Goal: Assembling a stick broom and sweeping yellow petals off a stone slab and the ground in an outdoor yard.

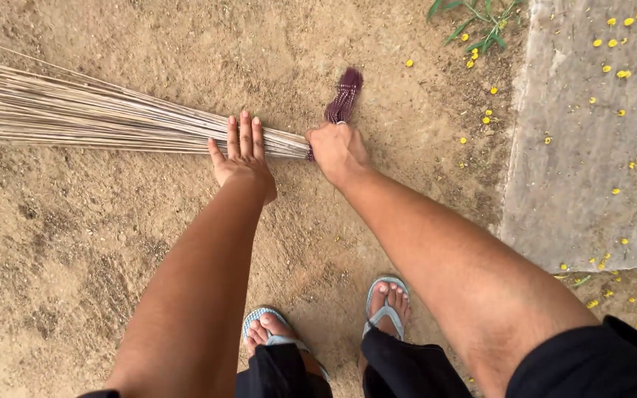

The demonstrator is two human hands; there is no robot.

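A stick broom (90, 114) of thin pale ribs lies across the sandy ground, its bristles fanning out to the left. Its maroon bound handle (343, 94) points up and to the right. My right hand (337, 151) is closed around the broom where the ribs meet the handle. My left hand (242, 156) rests flat on the ribs just left of it, fingers straight and together, pressing on the bundle. Both arms reach forward from the bottom of the view.
My feet in blue flip-flops (386, 298) stand on bare dirt (60, 243). A grey concrete slab (591, 140) runs along the right side, dotted with small yellow petals (616, 43). A small green weed (481, 26) grows at the top.
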